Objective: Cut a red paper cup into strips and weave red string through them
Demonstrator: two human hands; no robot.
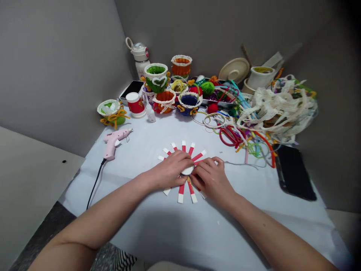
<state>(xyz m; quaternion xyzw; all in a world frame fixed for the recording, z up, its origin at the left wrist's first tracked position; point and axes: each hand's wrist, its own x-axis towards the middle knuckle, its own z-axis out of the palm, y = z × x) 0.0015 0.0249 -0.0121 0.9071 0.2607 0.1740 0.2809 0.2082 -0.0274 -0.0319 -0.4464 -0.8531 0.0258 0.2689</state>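
Observation:
A red-and-white paper cup, cut into strips, lies splayed out like a flower, with its round white base at the centre. My left hand is closed around the left side of that base, thumb near the bottom and fingers over the top. On the other side, my right hand pinches close to the base's edge. A thin grey yarn runs from the right hand's fingers across the table to the right. Both hands cover several strips, and the exact pinch point is hidden.
A pink glue gun lies at left, its cord trailing off the table edge. Behind stand several yarn-trimmed cups, a glue bottle and a drinking bottle. Red scissors, a lace pile and a black phone are at right.

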